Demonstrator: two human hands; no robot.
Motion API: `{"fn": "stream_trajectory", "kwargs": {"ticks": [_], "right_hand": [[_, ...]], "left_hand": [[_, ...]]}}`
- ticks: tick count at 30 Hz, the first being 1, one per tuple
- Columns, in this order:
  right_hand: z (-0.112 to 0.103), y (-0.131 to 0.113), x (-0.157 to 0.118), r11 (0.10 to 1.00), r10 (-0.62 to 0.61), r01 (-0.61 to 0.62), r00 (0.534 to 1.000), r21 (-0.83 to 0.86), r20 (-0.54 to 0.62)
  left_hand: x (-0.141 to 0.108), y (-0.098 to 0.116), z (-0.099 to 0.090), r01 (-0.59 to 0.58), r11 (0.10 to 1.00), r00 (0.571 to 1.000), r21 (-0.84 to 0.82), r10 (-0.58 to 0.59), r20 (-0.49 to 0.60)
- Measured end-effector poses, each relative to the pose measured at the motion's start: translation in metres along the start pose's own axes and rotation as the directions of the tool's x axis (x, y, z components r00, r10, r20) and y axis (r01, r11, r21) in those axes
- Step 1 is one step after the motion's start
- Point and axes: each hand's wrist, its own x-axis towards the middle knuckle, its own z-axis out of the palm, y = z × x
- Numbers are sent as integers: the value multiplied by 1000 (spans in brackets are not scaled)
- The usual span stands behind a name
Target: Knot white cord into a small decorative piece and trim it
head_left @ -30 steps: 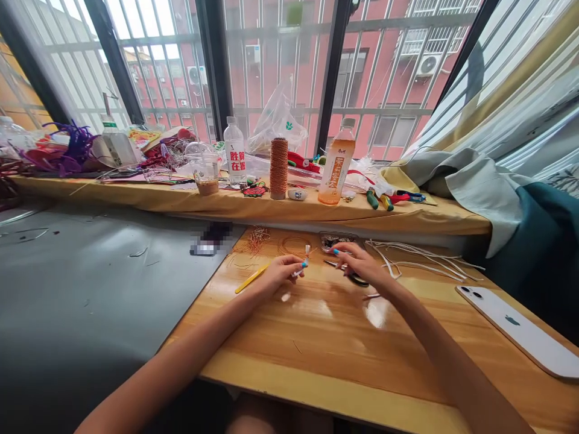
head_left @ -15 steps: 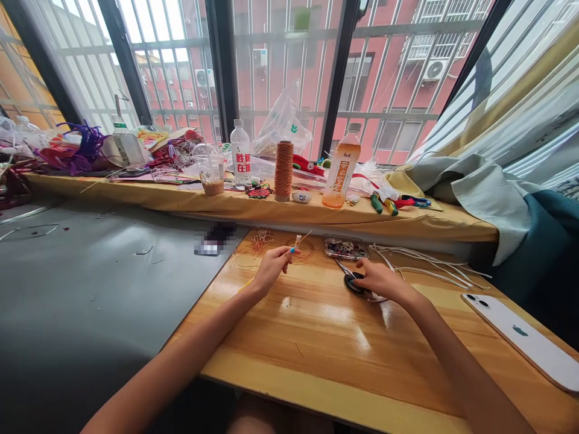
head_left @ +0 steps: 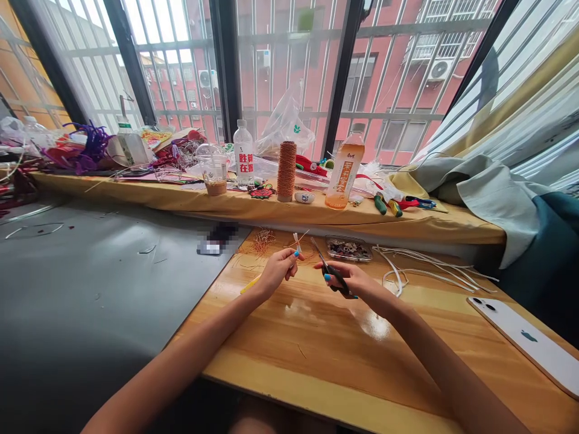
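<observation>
Between the thumb and fingers of my left hand [head_left: 281, 269] is a short white cord [head_left: 296, 240], its ends pointing up, with thin copper-coloured wire crossing it. My right hand [head_left: 350, 282] grips black-handled scissors [head_left: 333, 278], whose blades point up and to the left, apart from the cord. A tangle of copper-coloured wire [head_left: 262, 241] lies on the wooden board beyond my left hand. Past my right hand stands a clear tray [head_left: 349, 248] of small mixed pieces. Something yellow [head_left: 250, 284] lies beside my left wrist.
Several white cords [head_left: 429, 268] lie to the right, near a white phone [head_left: 525, 343]. On the cloth-covered sill [head_left: 253, 208] stand a copper-coloured spool [head_left: 286, 172], an orange drink bottle [head_left: 346, 169], a water bottle [head_left: 243, 157] and a plastic cup [head_left: 215, 175]. Green-and-yellow-handled pliers [head_left: 388, 205] lie there too.
My right hand has picked the scissors up off the board and brought them left, closer to my left hand. My left hand still pinches the white cord, nearly in place.
</observation>
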Motion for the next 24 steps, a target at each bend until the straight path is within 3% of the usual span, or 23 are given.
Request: {"fn": "stream_trajectory", "kwargs": {"ticks": [12, 24], "right_hand": [[4, 7, 5, 992, 60, -65, 997, -109, -46], [7, 8, 3, 990, 33, -36, 999, -135, -23]], "left_hand": [[-1, -5, 2, -31, 992, 999, 125, 26, 40], [-1, -11, 3, -38, 989, 997, 142, 27, 77]]}}
